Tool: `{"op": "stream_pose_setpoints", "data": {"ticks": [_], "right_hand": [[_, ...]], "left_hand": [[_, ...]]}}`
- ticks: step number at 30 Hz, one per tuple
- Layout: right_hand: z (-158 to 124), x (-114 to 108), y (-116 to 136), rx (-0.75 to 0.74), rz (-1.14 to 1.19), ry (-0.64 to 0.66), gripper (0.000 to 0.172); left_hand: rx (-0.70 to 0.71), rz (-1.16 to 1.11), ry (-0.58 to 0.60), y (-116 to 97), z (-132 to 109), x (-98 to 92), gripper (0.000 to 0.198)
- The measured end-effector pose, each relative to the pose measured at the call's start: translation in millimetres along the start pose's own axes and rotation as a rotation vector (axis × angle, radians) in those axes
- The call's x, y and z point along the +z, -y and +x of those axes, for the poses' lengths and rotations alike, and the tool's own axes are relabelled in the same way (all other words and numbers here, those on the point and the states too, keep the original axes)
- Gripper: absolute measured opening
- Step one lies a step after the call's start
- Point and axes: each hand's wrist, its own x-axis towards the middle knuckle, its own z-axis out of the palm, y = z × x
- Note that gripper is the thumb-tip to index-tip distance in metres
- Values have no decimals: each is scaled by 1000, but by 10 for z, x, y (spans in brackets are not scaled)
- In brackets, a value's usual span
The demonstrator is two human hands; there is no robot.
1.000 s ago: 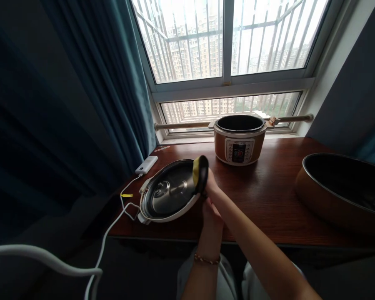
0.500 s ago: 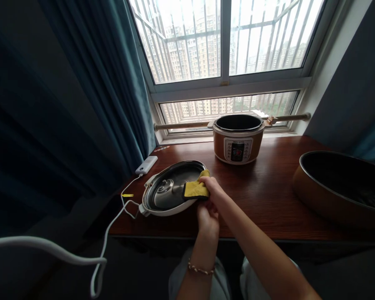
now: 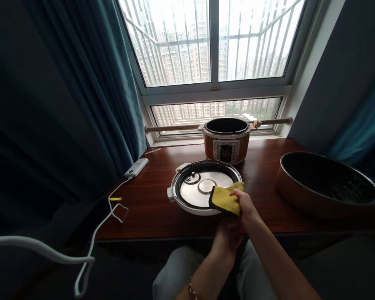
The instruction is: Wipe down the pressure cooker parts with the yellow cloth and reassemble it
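Note:
A round cooker lid (image 3: 206, 186) is inside up, showing its metal inner plate, dark seal ring and white rim. My right hand (image 3: 245, 204) is closed on a yellow cloth (image 3: 226, 199) with a black edge, which lies over the lid's near right rim. My left hand (image 3: 228, 234) is closed just below it, by the lid's near right edge. Its fingertips are hidden by the right hand and the cloth. Behind the lid stands the brown and white electric cooker (image 3: 226, 141), uncovered, with its control panel facing me.
A big dark inner pot (image 3: 326, 183) with a brown outside rests at the right of the wooden table (image 3: 156, 216). At the left lie a white power bank (image 3: 136, 167) and its white cable (image 3: 97, 228). A blue curtain (image 3: 90, 83) hangs beside the window.
The lid has moved right, to in front of the cooker, and turned so more of its inner plate shows. Both hands and the cloth moved right with it. The view shifted slightly.

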Motion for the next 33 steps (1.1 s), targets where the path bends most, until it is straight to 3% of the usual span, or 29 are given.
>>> {"op": "stream_pose_setpoints", "data": {"ticks": [3, 6, 17, 23, 26, 30, 33], "right_hand": [[-5, -150, 85, -8, 29, -33, 8], [-11, -254, 157, -26, 61, -53, 8], [-11, -534, 269, -28, 48, -97, 9], [-34, -593, 283, -38, 28, -100, 11], [-51, -621, 287, -16, 29, -67, 15], [-92, -667, 306, 13, 32, 64, 25], [-122, -690, 315, 17, 29, 139, 33]], "left_hand": [[-64, 71, 90, 90, -57, -16, 8], [-17, 112, 138, 134, -50, 17, 12], [-85, 145, 88, 456, 215, 301, 14], [-12, 124, 101, 509, 135, 352, 22], [58, 190, 150, 464, 66, 273, 16], [197, 324, 151, 418, 38, 31, 16], [560, 420, -24, 410, -44, -144, 16]]}}
